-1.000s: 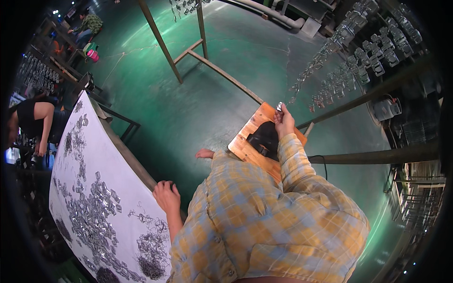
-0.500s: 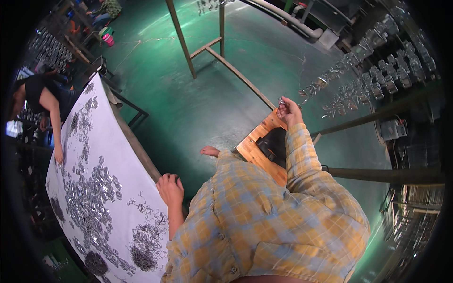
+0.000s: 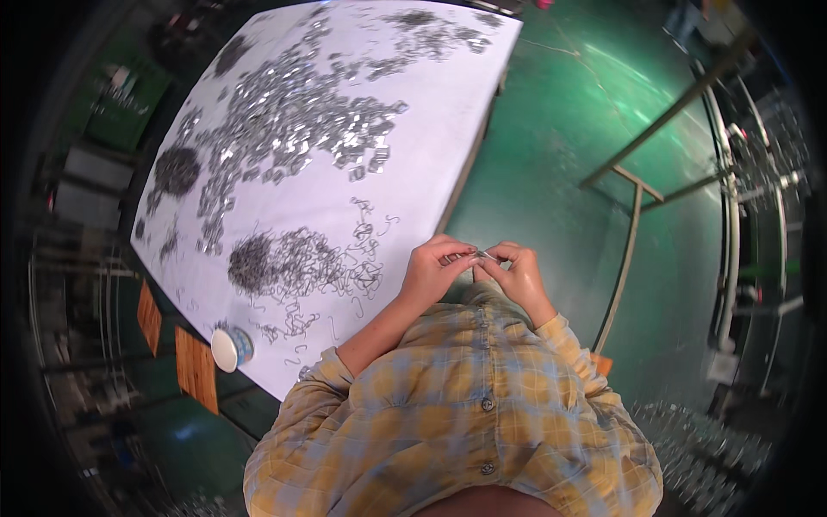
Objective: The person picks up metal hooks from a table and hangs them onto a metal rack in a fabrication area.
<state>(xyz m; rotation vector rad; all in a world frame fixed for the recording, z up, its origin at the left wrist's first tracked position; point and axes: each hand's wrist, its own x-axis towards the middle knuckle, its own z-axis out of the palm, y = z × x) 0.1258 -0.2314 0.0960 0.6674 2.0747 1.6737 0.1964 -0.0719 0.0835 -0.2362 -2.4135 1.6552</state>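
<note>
My left hand [image 3: 431,269] and my right hand [image 3: 519,272] meet above my lap, just off the right edge of the white table [image 3: 413,194]. Between their fingertips is a small shiny metal piece [image 3: 480,253], mostly covered by the fingers. Both hands are closed in a pinch. On the table, left of my left hand, lies a tangle of thin wire hooks [image 3: 314,263], some loose and S-shaped. Farther back spreads a big heap of small bent shiny metal pieces [image 3: 301,121].
A paper cup [image 3: 231,348] stands on the table's near left edge, with wooden stools [image 3: 196,369] beyond it. Dark clumps of wire [image 3: 177,171] lie at the far left. To the right are green floor [image 3: 560,189] and a metal frame [image 3: 624,258]; blurred metal parts [image 3: 706,448] show at lower right.
My view has swung left toward the table. My right hand has come in from the right with the metal piece, and my left hand has left the table edge to meet it.
</note>
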